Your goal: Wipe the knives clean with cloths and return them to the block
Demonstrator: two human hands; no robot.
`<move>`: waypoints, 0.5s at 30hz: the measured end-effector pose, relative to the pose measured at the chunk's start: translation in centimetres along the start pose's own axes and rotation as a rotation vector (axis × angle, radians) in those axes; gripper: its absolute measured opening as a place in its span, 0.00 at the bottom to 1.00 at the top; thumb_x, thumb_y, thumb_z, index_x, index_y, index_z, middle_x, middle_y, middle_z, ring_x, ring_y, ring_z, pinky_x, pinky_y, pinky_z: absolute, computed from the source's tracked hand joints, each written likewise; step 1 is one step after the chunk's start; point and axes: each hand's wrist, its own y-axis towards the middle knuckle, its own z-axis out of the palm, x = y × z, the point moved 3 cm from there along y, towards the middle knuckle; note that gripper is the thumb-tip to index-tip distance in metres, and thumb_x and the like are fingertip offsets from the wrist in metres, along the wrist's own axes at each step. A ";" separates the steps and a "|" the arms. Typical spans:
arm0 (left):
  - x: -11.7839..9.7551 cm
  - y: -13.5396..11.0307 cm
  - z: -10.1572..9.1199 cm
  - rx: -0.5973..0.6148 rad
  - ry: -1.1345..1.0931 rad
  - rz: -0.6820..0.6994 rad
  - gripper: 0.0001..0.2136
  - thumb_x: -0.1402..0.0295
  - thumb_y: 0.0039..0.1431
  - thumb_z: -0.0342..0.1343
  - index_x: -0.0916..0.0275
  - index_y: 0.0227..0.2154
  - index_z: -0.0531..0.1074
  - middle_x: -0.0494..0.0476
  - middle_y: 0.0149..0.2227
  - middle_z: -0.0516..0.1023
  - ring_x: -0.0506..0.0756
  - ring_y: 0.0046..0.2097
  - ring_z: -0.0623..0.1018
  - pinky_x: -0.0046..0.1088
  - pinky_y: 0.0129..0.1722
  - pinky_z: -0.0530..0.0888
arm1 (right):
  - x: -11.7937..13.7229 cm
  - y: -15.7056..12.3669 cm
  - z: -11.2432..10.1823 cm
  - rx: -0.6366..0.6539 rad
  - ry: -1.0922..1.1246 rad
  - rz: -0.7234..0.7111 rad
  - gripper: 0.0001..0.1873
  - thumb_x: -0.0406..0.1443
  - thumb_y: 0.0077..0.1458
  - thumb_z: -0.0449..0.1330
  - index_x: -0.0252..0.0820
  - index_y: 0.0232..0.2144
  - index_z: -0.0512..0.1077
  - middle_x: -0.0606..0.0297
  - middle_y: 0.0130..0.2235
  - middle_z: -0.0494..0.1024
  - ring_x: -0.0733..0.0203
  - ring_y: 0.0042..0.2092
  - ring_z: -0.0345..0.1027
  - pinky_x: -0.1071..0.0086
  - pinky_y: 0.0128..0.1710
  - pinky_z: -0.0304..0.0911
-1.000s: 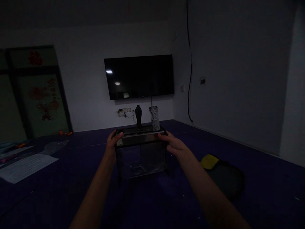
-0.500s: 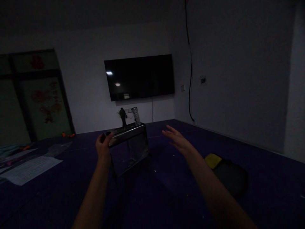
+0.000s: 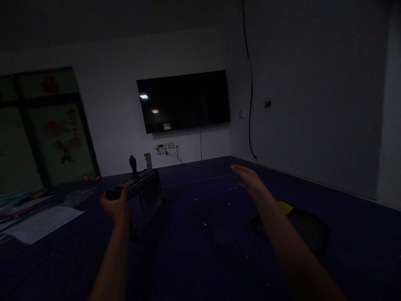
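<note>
A dark box with a see-through-looking side (image 3: 145, 200) stands tilted at left of centre, its exact kind hard to make out in the dim light. My left hand (image 3: 117, 205) is closed on its near top end, thumb over the upper edge. On the box top, a black bottle-shaped knob or handle (image 3: 133, 166) and a patterned upright piece (image 3: 148, 162) stick up. My right hand (image 3: 249, 179) hovers over the purple floor (image 3: 194, 242), fingers stretched out and holding nothing. Its forearm passes in front of a dark rounded item (image 3: 308, 232) with a yellow patch (image 3: 285, 207).
White printed sheets (image 3: 44, 223) and a clear plastic bag (image 3: 78, 196) lie at left. Small orange things (image 3: 90, 178) are by the door (image 3: 59, 133). Pale scraps (image 3: 205, 224) dot the floor. A television (image 3: 184, 102) and a hanging black cable (image 3: 250, 113) are on the walls.
The box has moved left and nearer with my left hand, uncovering the wall sockets behind it. My right hand has shifted slightly to the right, away from the box.
</note>
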 end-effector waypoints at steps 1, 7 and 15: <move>0.2 0.0 0.0 -0.003 0.013 0.002 0.30 0.57 0.31 0.64 0.66 0.39 0.63 0.58 0.40 0.67 0.63 0.47 0.69 0.43 0.49 0.65 | -0.1 0.4 -0.5 -0.041 -0.019 -0.010 0.18 0.43 0.43 0.64 0.45 0.38 0.73 0.58 0.45 0.75 0.50 0.48 0.66 0.55 0.46 0.60; 1.4 -0.4 0.2 0.000 0.060 0.000 0.30 0.58 0.30 0.64 0.66 0.39 0.63 0.59 0.40 0.67 0.64 0.47 0.69 0.45 0.49 0.65 | -2.0 3.6 -4.5 -0.257 -0.154 -0.074 0.16 0.35 0.48 0.62 0.37 0.41 0.72 0.56 0.42 0.75 0.54 0.47 0.67 0.64 0.45 0.62; 2.0 -1.2 0.8 0.027 0.072 0.007 0.31 0.59 0.30 0.64 0.66 0.40 0.62 0.59 0.40 0.67 0.63 0.47 0.69 0.45 0.49 0.65 | -6.3 6.2 -10.3 -0.397 -0.433 0.014 0.16 0.38 0.58 0.54 0.38 0.47 0.64 0.59 0.48 0.68 0.57 0.44 0.66 0.58 0.41 0.65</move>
